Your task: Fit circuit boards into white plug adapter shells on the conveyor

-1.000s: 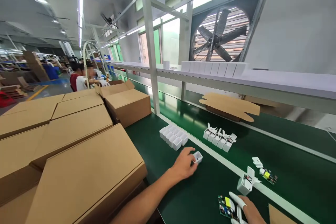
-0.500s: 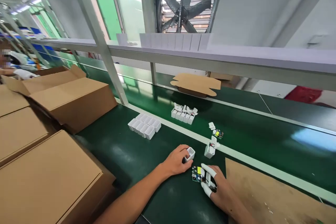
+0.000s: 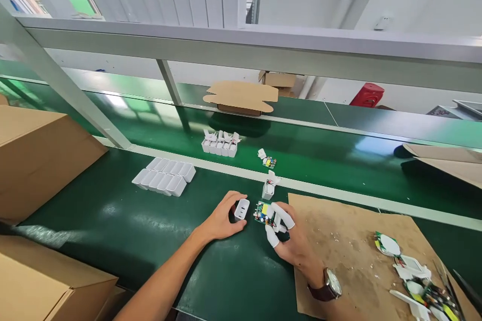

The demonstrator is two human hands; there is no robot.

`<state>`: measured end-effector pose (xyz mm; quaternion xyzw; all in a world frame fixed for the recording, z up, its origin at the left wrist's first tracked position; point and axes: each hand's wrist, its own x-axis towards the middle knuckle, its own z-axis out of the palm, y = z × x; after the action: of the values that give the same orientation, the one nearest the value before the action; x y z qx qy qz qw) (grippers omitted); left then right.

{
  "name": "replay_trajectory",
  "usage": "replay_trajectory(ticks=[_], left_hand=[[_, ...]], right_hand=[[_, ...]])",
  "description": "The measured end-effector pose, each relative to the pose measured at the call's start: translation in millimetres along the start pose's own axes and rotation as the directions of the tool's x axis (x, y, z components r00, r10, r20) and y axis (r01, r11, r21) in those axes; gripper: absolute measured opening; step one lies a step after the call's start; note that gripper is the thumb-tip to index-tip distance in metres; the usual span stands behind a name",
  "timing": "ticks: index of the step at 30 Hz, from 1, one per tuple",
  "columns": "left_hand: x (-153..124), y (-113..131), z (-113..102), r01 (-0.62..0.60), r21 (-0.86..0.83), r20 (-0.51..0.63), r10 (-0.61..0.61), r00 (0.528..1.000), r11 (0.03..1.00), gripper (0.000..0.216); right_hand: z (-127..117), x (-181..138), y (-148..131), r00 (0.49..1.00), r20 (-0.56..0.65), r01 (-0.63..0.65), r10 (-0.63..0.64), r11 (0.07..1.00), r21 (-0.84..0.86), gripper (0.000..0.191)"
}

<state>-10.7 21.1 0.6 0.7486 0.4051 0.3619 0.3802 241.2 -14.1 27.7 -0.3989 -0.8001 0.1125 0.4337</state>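
My left hand point(image 3: 222, 218) is curled around a small white charger housing point(image 3: 242, 209), thumb at its near side and index finger at its far side. The housing's end with two slots faces up. Just to the right, my right hand point(image 3: 293, 235), with white finger cots on thumb and forefinger, grips a circuit board point(image 3: 262, 213) with a white plastic piece point(image 3: 278, 223) by it. The board's parts, one of them yellow, point toward the housing. Beyond the hands stands another white housing point(image 3: 268, 189) with a loose white part and wires sticking out on top.
Rows of white housings point(image 3: 163, 175) stand left on the green bench. On the green belt sit filled housings point(image 3: 220, 146) and a small board point(image 3: 269, 162). Brown cardboard point(image 3: 324, 241) at right bears several boards point(image 3: 387, 245). Cartons point(image 3: 41, 155) stand left; a shelf beam point(image 3: 241, 45) crosses above.
The view has swung right and down. The housing in my left hand has turned from its hollow side up to its slotted end up. My right hand still holds the board beside it.
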Motion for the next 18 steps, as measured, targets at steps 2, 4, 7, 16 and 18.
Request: replay_trajectory(ticks=[2,4,7,16,18], left_hand=[[0,-1,-3,-0.038,0.019,0.022,0.038,0.999,0.999,0.064],[1,-5,-6,-0.057,0.031,0.01,0.057,0.998,0.998,0.057],[4,-16,-10,-0.06,-0.019,-0.052,0.059,0.997,0.998,0.05],[84,-19,-36,0.017,0.268,-0.125,0.018,0.992,0.963,0.035],[115,-15,-35,-0.002,0.388,-0.003,0.003,1.0,0.922,0.042]], right_hand=[[0,1,-2,0.999,-0.023,0.026,-0.026,1.0,-0.009,0.064],[1,2,-3,0.998,-0.039,0.044,-0.044,0.999,-0.017,0.066],[3,1,-1,0.998,-0.05,0.032,-0.034,0.999,-0.022,0.065],[20,-11,15,0.957,0.225,-0.179,0.182,0.983,-0.034,0.065],[23,-13,17,0.948,0.267,-0.154,0.171,0.985,-0.083,0.068]])
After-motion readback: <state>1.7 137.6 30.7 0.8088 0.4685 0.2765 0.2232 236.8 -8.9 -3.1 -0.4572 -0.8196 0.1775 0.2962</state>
